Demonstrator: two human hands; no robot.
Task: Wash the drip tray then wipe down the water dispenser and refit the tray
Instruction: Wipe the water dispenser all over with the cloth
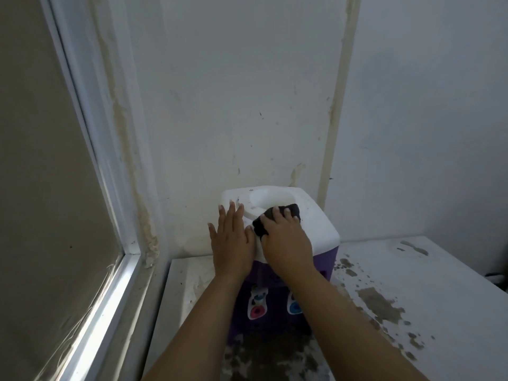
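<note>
— Water dispenser [316,215]: where, and how likely to handle?

— Standing on the white counter [439,284], backed close to the wall. Probably light with no bottle fitted, so liable to slide or tip under a hard rub. Worth bracing at the white top's edge, never at the taps.

— Hands?

— Left hand [232,240] laid flat, fingers straight and together, on the top's left side as a brace. Right hand [286,243] curled round a dark cloth [291,210], pressing it at the rim of the round bottle well [270,198].

— Materials?

— Smooth, hard white plastic on top, corners rounded, well dished and shallow. Purple plastic body [331,261] below, glossy. Two white tap levers in front, the red-marked one [257,302] left and the blue-marked one [294,303] right; thin and likely easy to snap. Cloth soft, bunched, good for following curves.

— Drip tray?

— Not visible; hidden or elsewhere, cannot tell. Counter paint flaked in dark patches, rough-looking, possibly snagging cloth.
</note>
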